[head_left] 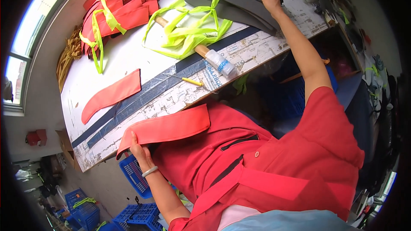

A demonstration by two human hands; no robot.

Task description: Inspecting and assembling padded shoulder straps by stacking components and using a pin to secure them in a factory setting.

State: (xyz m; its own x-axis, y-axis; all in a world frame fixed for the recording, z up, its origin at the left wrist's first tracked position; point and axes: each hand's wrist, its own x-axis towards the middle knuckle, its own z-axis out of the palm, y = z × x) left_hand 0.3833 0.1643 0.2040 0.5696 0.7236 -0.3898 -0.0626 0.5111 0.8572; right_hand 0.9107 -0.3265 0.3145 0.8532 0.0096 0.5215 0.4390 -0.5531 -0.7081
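My left hand (141,153) grips a curved red fabric piece (171,126) near its left end, thumb on top, just off the table's near edge. The piece stretches right across the front of my red top. At the far right, my right hand (269,0) is over a stack of dark grey curved strips (239,6), fingers bent and tips together. Whether anything is pinched there cannot be made out. A second curved red piece (113,94) lies flat on the white table (158,49), beyond the dark blue band.
A heap of red pieces (124,8) with yellow-green ties lies at the far left. Yellow-green strips (188,38) tangle over a wooden-handled tool (220,62) with a wrapped end. A yellow pen-like tool (192,81) lies nearby. Blue baskets (139,216) stand below the table.
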